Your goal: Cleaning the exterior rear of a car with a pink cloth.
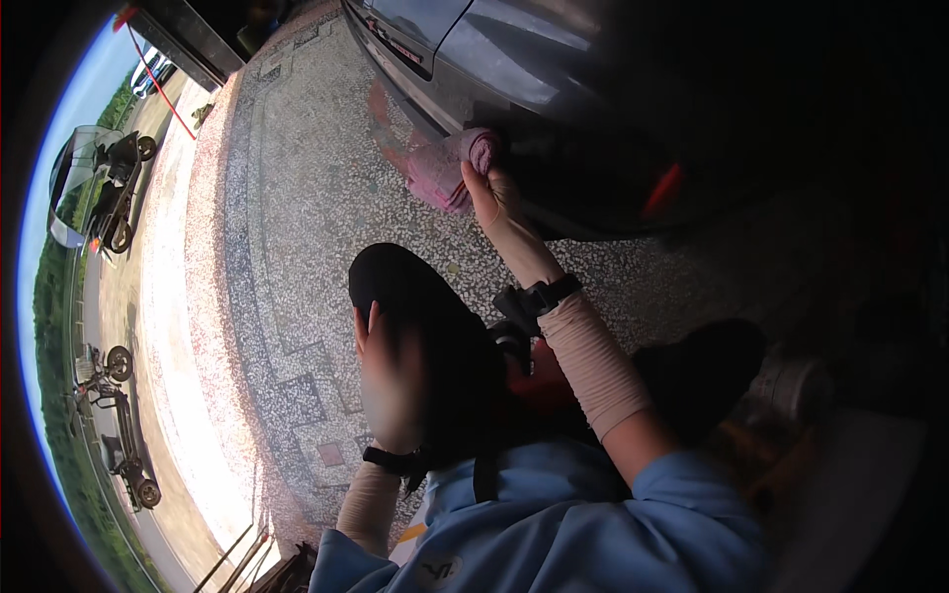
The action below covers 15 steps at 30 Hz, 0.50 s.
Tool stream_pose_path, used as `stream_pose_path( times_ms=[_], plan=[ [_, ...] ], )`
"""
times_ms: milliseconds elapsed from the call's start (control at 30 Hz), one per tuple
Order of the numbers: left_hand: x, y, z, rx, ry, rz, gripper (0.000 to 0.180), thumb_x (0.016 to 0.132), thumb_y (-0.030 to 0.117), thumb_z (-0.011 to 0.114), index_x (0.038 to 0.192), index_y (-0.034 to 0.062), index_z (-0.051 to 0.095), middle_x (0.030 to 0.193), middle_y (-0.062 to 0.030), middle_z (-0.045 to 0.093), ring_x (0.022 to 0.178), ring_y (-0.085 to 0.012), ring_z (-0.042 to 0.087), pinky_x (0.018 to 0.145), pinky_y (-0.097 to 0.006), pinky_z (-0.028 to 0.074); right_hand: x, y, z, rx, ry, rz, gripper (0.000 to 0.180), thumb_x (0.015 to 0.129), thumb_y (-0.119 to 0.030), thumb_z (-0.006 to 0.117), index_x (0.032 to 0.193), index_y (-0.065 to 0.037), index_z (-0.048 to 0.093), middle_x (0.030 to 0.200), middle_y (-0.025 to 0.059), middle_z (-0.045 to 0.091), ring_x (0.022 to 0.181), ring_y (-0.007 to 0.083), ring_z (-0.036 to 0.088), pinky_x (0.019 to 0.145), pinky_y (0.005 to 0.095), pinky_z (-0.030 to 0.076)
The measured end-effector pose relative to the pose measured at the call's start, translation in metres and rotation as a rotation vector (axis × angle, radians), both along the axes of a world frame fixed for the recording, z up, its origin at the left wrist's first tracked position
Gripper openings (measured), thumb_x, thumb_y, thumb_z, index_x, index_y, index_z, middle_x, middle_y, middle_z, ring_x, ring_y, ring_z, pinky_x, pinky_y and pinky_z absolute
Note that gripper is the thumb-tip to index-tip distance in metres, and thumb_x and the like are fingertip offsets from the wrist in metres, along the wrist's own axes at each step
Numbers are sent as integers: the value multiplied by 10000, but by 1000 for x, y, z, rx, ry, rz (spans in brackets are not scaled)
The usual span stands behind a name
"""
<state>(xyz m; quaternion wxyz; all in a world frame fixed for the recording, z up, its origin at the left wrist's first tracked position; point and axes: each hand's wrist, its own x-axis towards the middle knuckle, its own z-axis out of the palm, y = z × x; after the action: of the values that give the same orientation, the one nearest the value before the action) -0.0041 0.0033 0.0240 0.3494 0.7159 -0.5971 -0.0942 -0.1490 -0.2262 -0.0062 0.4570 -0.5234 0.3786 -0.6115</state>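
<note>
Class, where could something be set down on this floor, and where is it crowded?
Free: the speckled floor between the car, the left knee and the sunlit strip. Crowded: beside the car, where the right hand holds the pink cloth. Too dark to tell: far right.

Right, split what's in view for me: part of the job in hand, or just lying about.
In the job:
- pink cloth, held in the right hand
- dark car, the cloth at its lower edge

Just about:
- scooter parked outside
- second two-wheeler near it
</note>
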Motion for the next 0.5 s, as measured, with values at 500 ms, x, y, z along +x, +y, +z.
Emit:
stream_pose_path(
  times_ms=[500],
  plan=[
    [6,3,7,-28,53,5,548,834,149,525,1343,72,335,1395,-226,259,1286,-384,264,1048,-430,242,-105,110,-5,704,-1027,-73,520,880,-335,527,1253,10,413,1277,140,452,1210,281,395,1031,440,316]
  ],
)
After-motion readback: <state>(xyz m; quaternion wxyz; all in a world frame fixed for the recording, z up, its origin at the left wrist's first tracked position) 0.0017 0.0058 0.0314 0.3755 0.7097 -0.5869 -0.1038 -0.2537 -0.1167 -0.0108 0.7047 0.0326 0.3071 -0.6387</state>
